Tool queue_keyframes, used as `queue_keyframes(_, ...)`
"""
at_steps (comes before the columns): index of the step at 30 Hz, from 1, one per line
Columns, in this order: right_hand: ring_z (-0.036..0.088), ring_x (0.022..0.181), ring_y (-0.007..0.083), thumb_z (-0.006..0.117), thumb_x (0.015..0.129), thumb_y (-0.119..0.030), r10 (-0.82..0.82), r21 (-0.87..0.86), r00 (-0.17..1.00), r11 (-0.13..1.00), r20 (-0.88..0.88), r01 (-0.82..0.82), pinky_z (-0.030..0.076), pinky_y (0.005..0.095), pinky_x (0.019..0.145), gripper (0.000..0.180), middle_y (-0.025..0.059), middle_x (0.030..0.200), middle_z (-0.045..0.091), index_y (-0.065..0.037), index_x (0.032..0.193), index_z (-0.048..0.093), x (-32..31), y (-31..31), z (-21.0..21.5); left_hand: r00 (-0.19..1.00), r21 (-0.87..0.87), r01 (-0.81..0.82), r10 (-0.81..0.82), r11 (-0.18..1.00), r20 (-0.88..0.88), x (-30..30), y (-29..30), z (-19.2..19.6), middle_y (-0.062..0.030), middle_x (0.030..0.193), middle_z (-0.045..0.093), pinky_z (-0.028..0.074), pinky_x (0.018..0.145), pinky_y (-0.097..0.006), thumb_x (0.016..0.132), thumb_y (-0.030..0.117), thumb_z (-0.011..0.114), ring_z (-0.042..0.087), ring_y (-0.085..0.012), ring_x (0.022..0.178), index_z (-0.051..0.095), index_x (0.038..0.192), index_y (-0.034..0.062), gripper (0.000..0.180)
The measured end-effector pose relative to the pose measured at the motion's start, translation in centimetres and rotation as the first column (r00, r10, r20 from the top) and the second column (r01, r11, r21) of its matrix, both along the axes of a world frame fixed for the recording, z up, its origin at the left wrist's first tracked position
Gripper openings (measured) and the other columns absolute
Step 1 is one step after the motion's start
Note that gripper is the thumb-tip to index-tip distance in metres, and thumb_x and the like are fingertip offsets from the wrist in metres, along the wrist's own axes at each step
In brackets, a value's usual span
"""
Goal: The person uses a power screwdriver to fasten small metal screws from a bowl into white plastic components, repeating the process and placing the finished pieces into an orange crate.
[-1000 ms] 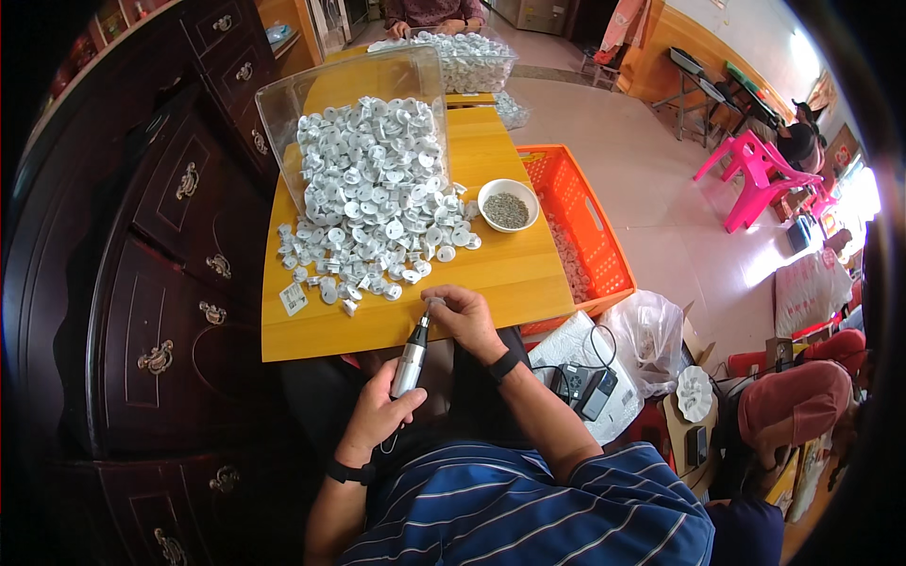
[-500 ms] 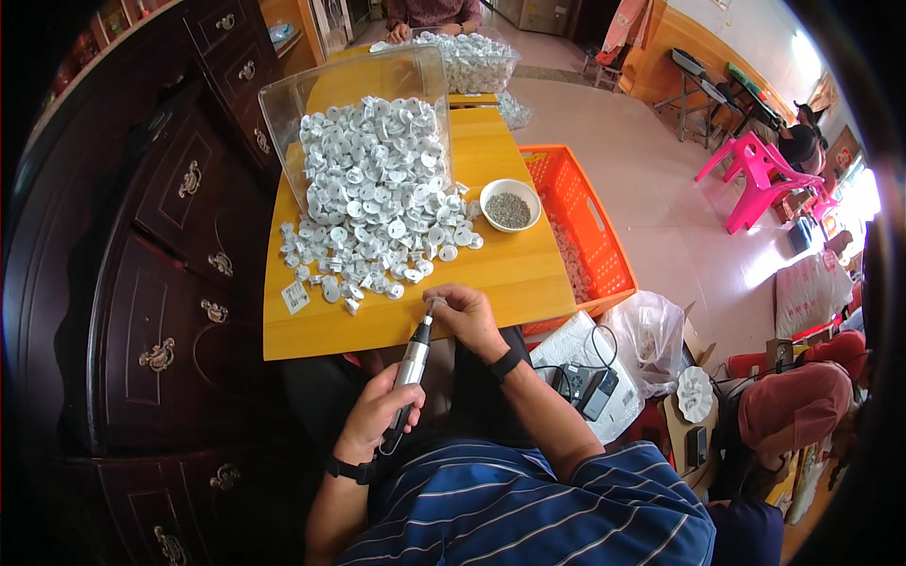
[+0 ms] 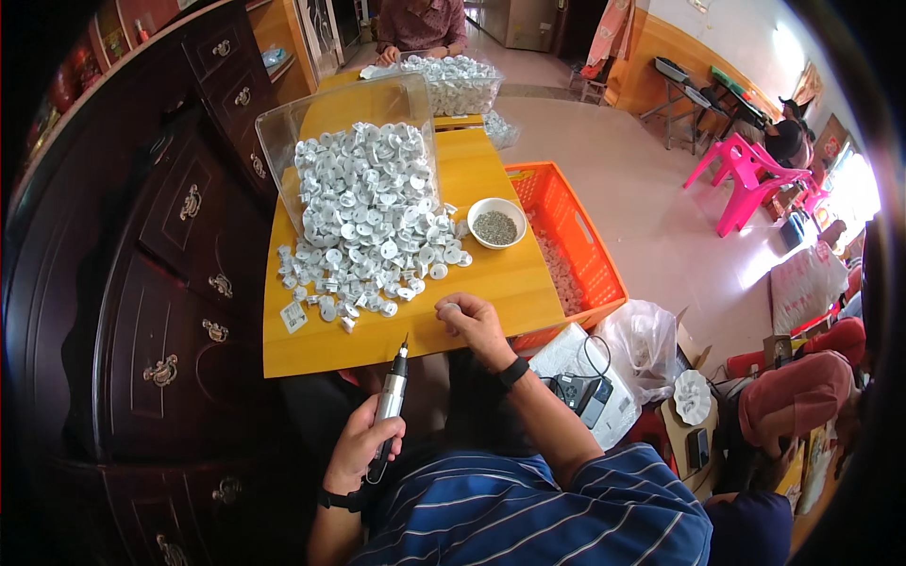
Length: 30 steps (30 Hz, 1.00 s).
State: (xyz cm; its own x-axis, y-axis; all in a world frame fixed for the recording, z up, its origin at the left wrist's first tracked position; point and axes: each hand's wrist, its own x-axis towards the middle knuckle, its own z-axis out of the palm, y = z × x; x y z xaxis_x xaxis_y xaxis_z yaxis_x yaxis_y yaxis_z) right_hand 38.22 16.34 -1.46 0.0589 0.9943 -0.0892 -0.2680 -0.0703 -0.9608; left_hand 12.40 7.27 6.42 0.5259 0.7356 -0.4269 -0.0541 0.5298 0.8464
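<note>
Gripping electric screwdriver (image 3: 391, 401) – left hand (image 3: 361, 451) | right hand (image 3: 475, 325) pinching white part (image 3: 452, 307)

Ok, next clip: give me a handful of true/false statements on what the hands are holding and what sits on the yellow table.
1. The left hand grips a pen-shaped power tool. True.
2. The right hand rests in the orange crate. False: it is at the yellow table's near edge, holding a small white piece in its fingers.
3. The white bowl holds small dark bits. True.
4. The white plastic parts are stacked neatly in rows. False: they lie in a loose heap spilling from a clear bin.
5. The tool's tip touches the white piece. False: they are apart.
</note>
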Motion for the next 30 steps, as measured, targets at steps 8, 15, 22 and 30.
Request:
queue_keyframes(8,0.056,0.060,0.0053,0.064,0.095,-0.024,-0.259,-0.008,0.908,0.961,0.330,0.277,0.047,0.0212,0.056,0.024,0.0006,0.075,0.066,-0.001,0.100,0.071,6.2,0.3,2.0,0.999,0.007,-0.031,0.031,0.999,-0.028,-1.2,-1.0,-1.8,-0.0030,0.078,0.059,0.048,0.051,-0.023,0.089,0.015,0.062,0.058,-0.0101,0.058,0.050,0.112,0.0046,0.028)
queue_keyframes(15,0.069,0.098,0.0293,0.065,0.085,-0.014,-0.633,0.556,0.049,0.711,0.773,0.431,0.056,0.0385,0.080,0.046,0.0206,0.115,0.066,-0.002,0.129,0.057,18.1,2.8,-1.1,0.998,-0.006,-0.046,0.046,0.999,-0.051,-1.0,-1.5,-1.8,-0.0035,0.077,0.059,0.048,0.052,-0.024,0.088,0.014,0.062,0.058,-0.0105,0.059,0.050,0.111,0.0035,0.028)
queue_keyframes(22,0.055,0.118,0.0411,0.068,0.082,-0.017,-0.607,0.406,0.336,0.761,0.720,0.506,0.046,0.0448,0.101,0.057,0.0297,0.130,0.053,0.004,0.132,0.051,18.6,4.1,1.8,0.999,0.016,-0.029,0.030,0.999,-0.030,-1.0,-1.5,-1.9,-0.0032,0.079,0.059,0.048,0.053,-0.024,0.089,0.014,0.064,0.058,-0.0104,0.060,0.050,0.111,0.0036,0.028)
queue_keyframes(30,0.064,0.103,0.0236,0.066,0.089,-0.012,-0.641,0.470,0.652,0.758,0.404,0.453,0.051,0.0331,0.092,0.036,0.0149,0.115,0.064,0.003,0.121,0.058,15.0,4.6,4.7,0.998,0.023,-0.026,0.027,0.999,-0.064,-1.2,-1.5,-1.6,-0.0026,0.080,0.058,0.047,0.053,-0.024,0.090,0.011,0.064,0.058,-0.0100,0.061,0.051,0.114,0.0032,0.029)
